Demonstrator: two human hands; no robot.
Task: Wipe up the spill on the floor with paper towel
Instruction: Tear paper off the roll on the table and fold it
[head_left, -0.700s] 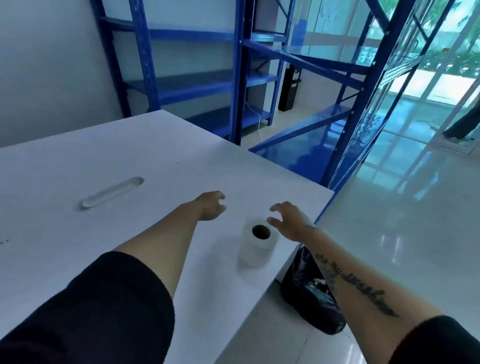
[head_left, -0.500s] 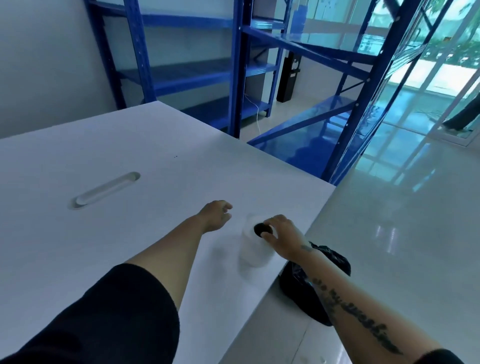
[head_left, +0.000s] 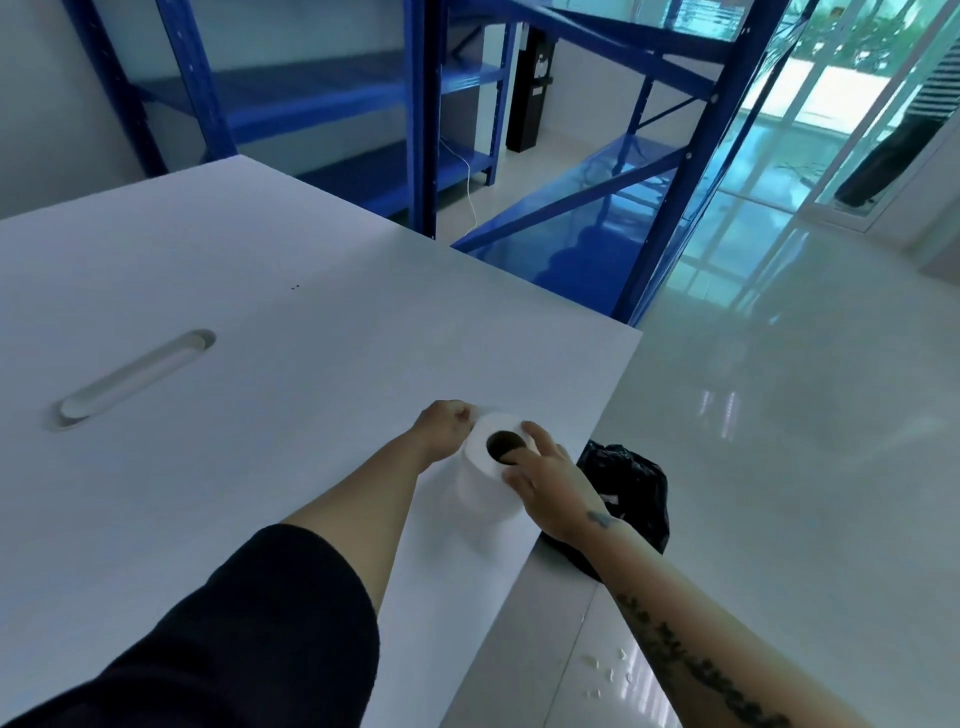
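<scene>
A white paper towel roll (head_left: 480, 480) stands upright near the right edge of the white table (head_left: 260, 322), its dark core facing up. My right hand (head_left: 545, 480) rests on the roll's top and right side, fingers spread over the core. My left hand (head_left: 447, 426) touches the roll's far left side, fingers pinched at what looks like the loose paper edge. On the glossy floor by the table's near edge lie small white specks (head_left: 605, 673), possibly the spill.
A black plastic bag (head_left: 631, 483) sits on the floor beside the table's right edge, under my right forearm. Blue metal shelving (head_left: 649, 171) stands behind the table. The table has an oval cable slot (head_left: 135, 379). Glossy white floor (head_left: 779, 467) extends to the right.
Both hands have closed in on the roll: the right hand settled on its top, the left moved right to touch its far side. The head view tilted downward.
</scene>
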